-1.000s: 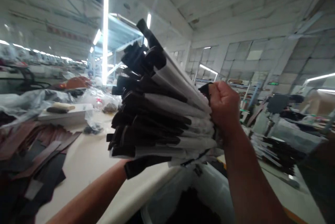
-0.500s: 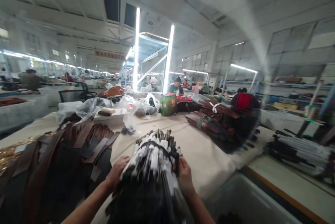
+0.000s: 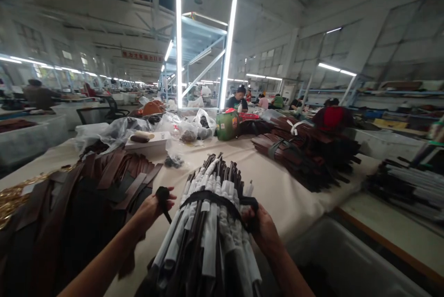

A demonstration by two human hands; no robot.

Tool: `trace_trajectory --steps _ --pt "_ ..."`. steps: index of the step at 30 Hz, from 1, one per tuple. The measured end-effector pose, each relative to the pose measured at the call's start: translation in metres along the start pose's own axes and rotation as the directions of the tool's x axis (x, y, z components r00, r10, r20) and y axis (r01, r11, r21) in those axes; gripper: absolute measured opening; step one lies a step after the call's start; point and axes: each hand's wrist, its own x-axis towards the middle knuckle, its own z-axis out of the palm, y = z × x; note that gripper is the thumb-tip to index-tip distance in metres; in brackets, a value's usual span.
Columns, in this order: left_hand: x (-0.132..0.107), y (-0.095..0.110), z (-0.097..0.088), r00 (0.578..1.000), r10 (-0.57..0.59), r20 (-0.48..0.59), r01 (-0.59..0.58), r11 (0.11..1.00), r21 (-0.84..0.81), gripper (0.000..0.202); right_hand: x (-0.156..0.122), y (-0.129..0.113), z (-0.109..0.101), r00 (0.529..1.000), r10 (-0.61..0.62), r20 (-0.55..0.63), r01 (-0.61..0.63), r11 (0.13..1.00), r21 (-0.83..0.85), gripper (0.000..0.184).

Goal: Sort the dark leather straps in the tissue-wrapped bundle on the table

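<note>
Head view: a bundle of white and dark strips (image 3: 208,246), belted by a black band (image 3: 211,198), lay at the near side of a cream-covered surface (image 3: 280,179). Hands: the left hand (image 3: 149,211) curled loosely about a black strip (image 3: 162,196) beside the bundle; the right hand (image 3: 263,228) was closed on the band's right end. Brown and black pieces (image 3: 69,213) were heaped at left, tied brown stacks (image 3: 289,156) at right. Beyond stood a white box (image 3: 149,145) and a green container (image 3: 226,126). Behind, upright light tubes (image 3: 179,38) flanked a blue metal frame (image 3: 203,33) in a long hall.
</note>
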Motion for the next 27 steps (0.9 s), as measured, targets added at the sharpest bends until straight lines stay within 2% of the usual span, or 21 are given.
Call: trace_trajectory --steps 3,6,7,9,11,13,15,17,19,21,24,27 --pt "0.005 0.022 -0.015 0.997 -0.069 0.039 0.064 0.991 0.12 0.03 0.003 0.001 -0.008 0.997 0.07 -0.04 -0.063 0.984 0.167 0.049" --pt "0.009 0.043 -0.031 0.995 -0.098 -0.009 0.095 0.935 0.341 0.012 0.006 0.003 -0.016 0.992 0.112 -0.059 -0.091 0.953 0.289 0.048" --pt "0.01 0.048 -0.037 0.995 -0.099 -0.027 0.102 0.918 0.384 0.012 0.006 0.003 -0.019 0.991 0.119 -0.067 -0.092 0.943 0.319 0.046" --pt "0.011 0.055 -0.048 0.992 -0.119 -0.033 0.122 0.899 0.421 0.019 0.008 0.004 -0.024 0.988 0.131 -0.081 -0.093 0.926 0.365 0.043" --pt "0.009 0.057 -0.055 0.981 -0.189 -0.036 0.186 0.889 0.418 0.02 0.009 0.005 -0.029 0.985 0.147 -0.089 -0.1 0.912 0.398 0.044" --pt "0.004 0.055 -0.056 0.959 -0.279 -0.048 0.278 0.896 0.345 0.019 0.011 0.005 -0.032 0.982 0.165 -0.089 -0.113 0.9 0.42 0.046" --pt "-0.002 0.05 -0.046 0.93 -0.365 -0.038 0.366 0.915 0.167 0.024 0.014 0.006 -0.034 0.98 0.183 -0.08 -0.132 0.893 0.43 0.048" --pt "-0.005 0.042 -0.026 0.908 -0.419 -0.007 0.417 0.906 -0.068 0.034 0.017 0.006 -0.034 0.977 0.205 -0.062 -0.159 0.89 0.427 0.048" --pt "-0.003 0.031 -0.001 0.896 -0.445 0.0 0.421 0.848 -0.322 0.043 0.021 0.006 -0.033 0.973 0.229 -0.04 -0.193 0.892 0.408 0.049" --pt "0.005 0.019 0.023 0.894 -0.447 -0.041 0.364 0.775 -0.517 0.044 0.025 0.006 -0.033 0.968 0.249 -0.024 -0.222 0.901 0.372 0.048" --pt "0.024 0.002 0.045 0.893 -0.442 -0.081 0.296 0.714 -0.634 0.041 0.027 0.006 -0.037 0.965 0.263 -0.027 -0.244 0.925 0.291 0.045" --pt "0.038 -0.011 0.047 0.886 -0.448 -0.12 0.257 0.689 -0.678 0.039 0.023 0.005 -0.043 0.964 0.262 -0.049 -0.25 0.951 0.181 0.043"
